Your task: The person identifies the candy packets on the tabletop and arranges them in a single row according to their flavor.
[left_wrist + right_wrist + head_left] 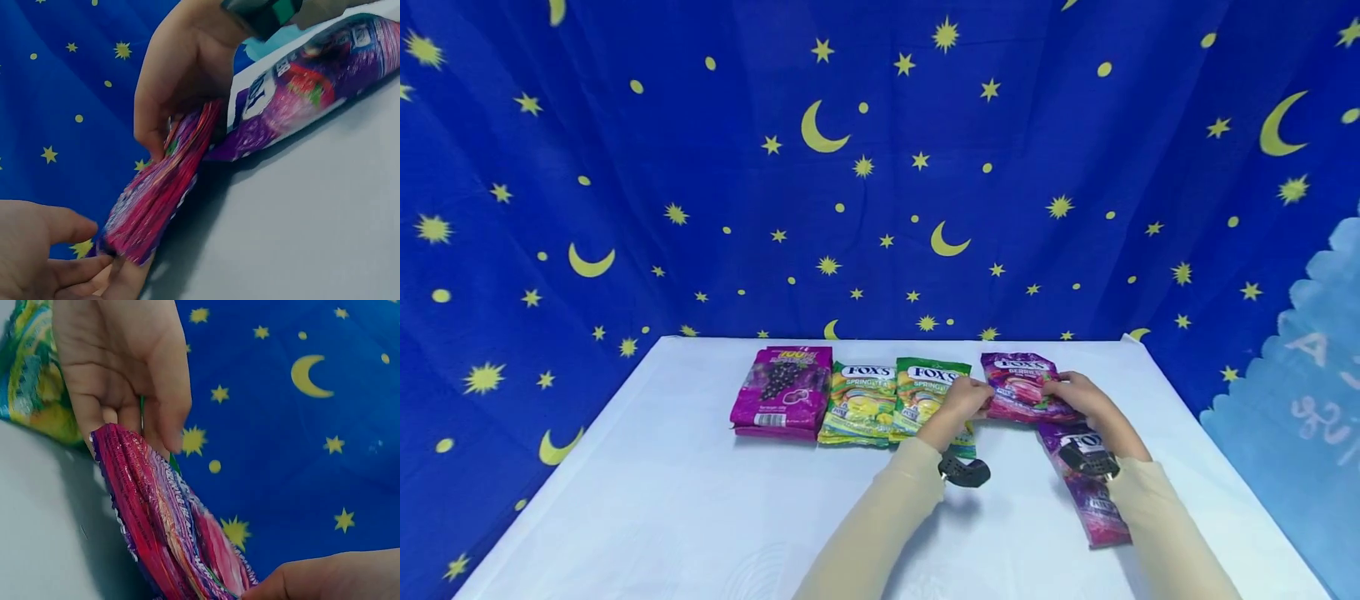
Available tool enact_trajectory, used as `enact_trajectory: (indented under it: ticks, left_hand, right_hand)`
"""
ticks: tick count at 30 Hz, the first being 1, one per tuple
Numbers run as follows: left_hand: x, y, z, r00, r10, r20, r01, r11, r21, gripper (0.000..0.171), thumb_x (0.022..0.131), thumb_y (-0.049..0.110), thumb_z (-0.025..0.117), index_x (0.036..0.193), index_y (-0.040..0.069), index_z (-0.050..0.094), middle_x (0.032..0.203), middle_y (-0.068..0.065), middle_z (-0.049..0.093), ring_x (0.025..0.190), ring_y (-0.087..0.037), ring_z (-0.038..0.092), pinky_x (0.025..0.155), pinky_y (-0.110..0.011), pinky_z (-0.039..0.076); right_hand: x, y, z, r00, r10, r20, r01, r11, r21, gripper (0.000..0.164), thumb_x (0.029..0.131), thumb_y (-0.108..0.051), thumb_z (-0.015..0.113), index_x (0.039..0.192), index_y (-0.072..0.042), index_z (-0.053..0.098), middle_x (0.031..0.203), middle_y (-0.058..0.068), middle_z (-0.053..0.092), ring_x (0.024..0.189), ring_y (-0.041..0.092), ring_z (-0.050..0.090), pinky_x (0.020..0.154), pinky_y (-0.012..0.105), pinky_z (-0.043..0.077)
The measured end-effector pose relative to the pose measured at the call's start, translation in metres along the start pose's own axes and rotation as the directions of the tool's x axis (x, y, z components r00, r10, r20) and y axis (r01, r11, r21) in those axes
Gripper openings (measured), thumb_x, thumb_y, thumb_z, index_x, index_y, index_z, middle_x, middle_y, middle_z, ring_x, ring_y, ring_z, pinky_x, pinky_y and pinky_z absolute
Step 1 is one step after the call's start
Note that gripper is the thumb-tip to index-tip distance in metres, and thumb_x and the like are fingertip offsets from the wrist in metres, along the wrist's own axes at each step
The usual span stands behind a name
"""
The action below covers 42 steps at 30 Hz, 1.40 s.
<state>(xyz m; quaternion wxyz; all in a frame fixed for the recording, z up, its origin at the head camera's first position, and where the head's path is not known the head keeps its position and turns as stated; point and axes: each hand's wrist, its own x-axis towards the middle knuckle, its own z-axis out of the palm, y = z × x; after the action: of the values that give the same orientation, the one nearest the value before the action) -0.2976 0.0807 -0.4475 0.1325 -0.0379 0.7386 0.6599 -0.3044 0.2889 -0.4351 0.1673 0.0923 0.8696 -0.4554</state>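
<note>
A purple-pink Fox's berries candy bag (pixel 1017 390) is between my two hands at the right of the table, tilted in both wrist views. My right hand (pixel 1081 398) pinches its right part, thumb and fingers on either face. At the bag's left end, my left hand (pixel 961 402) holds the corner, fingers behind it and thumb at its edge, as the right wrist view shows from close up (pixel 128 369). Below my right wrist lies a second purple Fox's bag (pixel 1088 492), partly hidden by the wrist strap. A green-yellow Fox's spring tea bag (pixel 917 404) adjoins my left hand.
Another spring tea bag (pixel 861 408) lies left of the first, beside a stack of purple grape candy bags (pixel 786 392). They form a row on the white table (pixel 700 517). Blue star-and-moon cloth (pixel 880 200) stands behind; a light-blue panel (pixel 1292 367) is on the right.
</note>
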Motion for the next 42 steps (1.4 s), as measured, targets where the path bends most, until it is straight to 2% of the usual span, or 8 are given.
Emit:
enact_trajectory:
  ticks: [5, 9, 16, 22, 26, 29, 34, 42]
  left_hand:
    - [-0.005, 0.001, -0.017, 0.997, -0.025, 0.069, 0.024, 0.999, 0.025, 0.018, 0.095, 0.010, 0.059, 0.100, -0.007, 0.064, 0.068, -0.003, 0.052, 0.057, -0.010, 0.051, 0.060, -0.021, 0.055]
    - [-0.009, -0.002, -0.023, 0.996, -0.026, 0.084, 0.023, 0.999, 0.040, 0.024, 0.095, 0.011, 0.060, 0.107, -0.008, 0.064, 0.068, -0.002, 0.053, 0.057, -0.009, 0.052, 0.059, -0.020, 0.055]
    - [-0.017, -0.002, -0.023, 0.998, 0.018, 0.067, -0.020, 0.999, 0.036, 0.035, 0.094, 0.008, 0.061, 0.125, -0.008, 0.058, 0.074, -0.003, 0.057, 0.058, -0.009, 0.051, 0.057, -0.021, 0.055]
    - [-0.023, 0.003, -0.020, 0.999, 0.037, 0.032, -0.039, 0.998, 0.049, 0.033, 0.092, 0.007, 0.063, 0.124, -0.002, 0.061, 0.080, -0.004, 0.060, 0.056, -0.010, 0.051, 0.054, -0.023, 0.054]
    - [-0.028, 0.004, -0.024, 0.996, 0.083, 0.017, -0.085, 0.993, 0.081, 0.036, 0.092, 0.010, 0.063, 0.127, 0.001, 0.060, 0.082, -0.003, 0.062, 0.059, -0.011, 0.053, 0.054, -0.025, 0.055]
    - [-0.033, 0.001, -0.031, 0.991, 0.131, 0.014, -0.132, 0.987, 0.096, 0.037, 0.092, 0.010, 0.064, 0.128, 0.001, 0.060, 0.086, -0.003, 0.064, 0.064, -0.012, 0.057, 0.057, -0.026, 0.056]
    - [-0.041, -0.003, -0.045, 0.985, 0.174, 0.009, -0.174, 0.979, 0.104, 0.038, 0.090, 0.006, 0.065, 0.127, 0.000, 0.059, 0.092, -0.006, 0.067, 0.070, -0.015, 0.064, 0.059, -0.027, 0.057]
    - [-0.055, 0.001, -0.074, 0.976, 0.219, 0.008, -0.218, 0.967, 0.132, 0.039, 0.091, 0.008, 0.063, 0.129, -0.002, 0.058, 0.099, -0.011, 0.068, 0.077, -0.018, 0.066, 0.060, -0.028, 0.057]
  right_hand:
    - [-0.011, -0.008, 0.010, 1.000, -0.023, 0.014, 0.024, 0.999, -0.042, 0.075, 0.092, -0.028, 0.051, 0.146, 0.013, 0.018, 0.145, 0.038, 0.019, 0.131, 0.052, 0.024, 0.108, 0.063, 0.022]
    - [-0.020, -0.011, 0.014, 0.997, -0.065, 0.030, 0.066, 0.997, -0.033, 0.072, 0.091, -0.021, 0.049, 0.146, 0.014, 0.017, 0.144, 0.038, 0.021, 0.130, 0.051, 0.027, 0.107, 0.063, 0.023]
    - [-0.034, -0.012, 0.015, 0.993, -0.117, 0.022, 0.116, 0.992, 0.039, 0.074, 0.089, -0.014, 0.051, 0.146, 0.014, 0.013, 0.142, 0.038, 0.024, 0.125, 0.049, 0.034, 0.106, 0.060, 0.028]
    - [-0.045, -0.019, 0.013, 0.994, -0.103, -0.026, 0.105, 0.993, 0.062, 0.080, 0.087, -0.012, 0.057, 0.148, 0.012, 0.011, 0.140, 0.037, 0.029, 0.121, 0.046, 0.039, 0.104, 0.059, 0.032]
    - [-0.051, -0.025, 0.013, 0.993, -0.116, -0.022, 0.117, 0.988, 0.096, 0.080, 0.086, -0.008, 0.058, 0.145, 0.017, 0.011, 0.140, 0.038, 0.030, 0.123, 0.046, 0.040, 0.103, 0.056, 0.037]
    - [-0.054, -0.029, 0.016, 0.991, -0.137, -0.004, 0.137, 0.983, 0.122, 0.078, 0.085, -0.005, 0.059, 0.143, 0.020, 0.013, 0.137, 0.038, 0.033, 0.121, 0.045, 0.043, 0.099, 0.054, 0.041]
    - [-0.056, -0.034, 0.025, 0.986, -0.167, 0.012, 0.163, 0.977, 0.137, 0.074, 0.082, -0.002, 0.062, 0.140, 0.016, 0.020, 0.121, 0.031, 0.047, 0.102, 0.034, 0.055, 0.088, 0.049, 0.051]
    - [-0.055, -0.049, 0.044, 0.977, -0.211, 0.034, 0.201, 0.960, 0.194, 0.072, 0.077, 0.002, 0.064, 0.137, 0.014, 0.025, 0.113, 0.024, 0.054, 0.097, 0.029, 0.057, 0.088, 0.049, 0.051]
